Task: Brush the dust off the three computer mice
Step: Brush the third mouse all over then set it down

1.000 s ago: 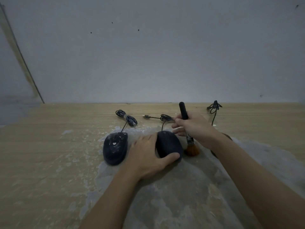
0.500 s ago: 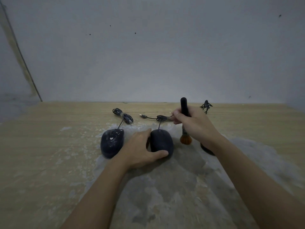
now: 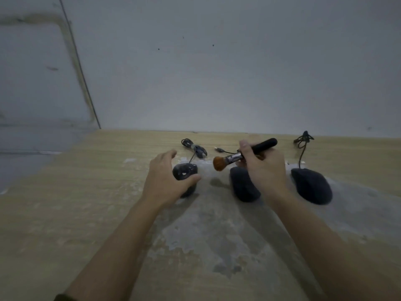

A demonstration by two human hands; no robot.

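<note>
Black and dust-speckled, the left mouse [image 3: 184,170] lies on the wooden table [image 3: 65,213], partly covered by the left hand [image 3: 165,179], whose fingers are spread wide around it. The middle mouse [image 3: 243,187] and right mouse [image 3: 311,185] lie alongside. A brush [image 3: 243,156] is gripped by the right hand [image 3: 264,170], bristles raised between the left and middle mice.
</note>
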